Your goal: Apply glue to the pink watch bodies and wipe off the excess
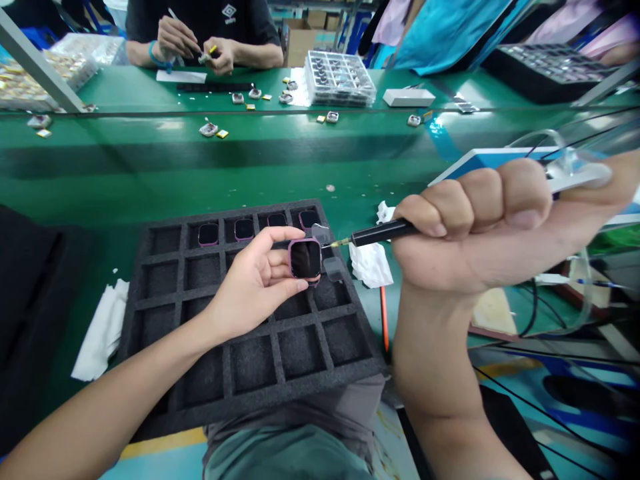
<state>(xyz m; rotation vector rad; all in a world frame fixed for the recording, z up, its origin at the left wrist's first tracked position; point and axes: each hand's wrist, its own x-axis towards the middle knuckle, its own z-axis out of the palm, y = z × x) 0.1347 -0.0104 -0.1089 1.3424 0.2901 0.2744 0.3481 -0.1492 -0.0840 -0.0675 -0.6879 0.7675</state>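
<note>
Between the thumb and fingers of my left hand (260,283) is a smartwatch case (305,259) with a black screen and a purple frame. Clear film tabs (334,269) stick out at its right side. My right hand (475,220) is closed in a fist around a black dispensing syringe (383,232), whose thin needle tip is at the right edge of the watch; whether it touches I cannot tell. Below both hands lies a black foam tray (253,367) with square pockets, and several similar watch cases (244,229) sit in its far row.
White tissue (373,263) and an orange stick (384,317) lie right of the tray; a folded white cloth (103,330) lies left. Across the green bench, a co-worker's hands (220,57) handle a small part near a clear compartment box (340,79). Small parts (209,129) are scattered there.
</note>
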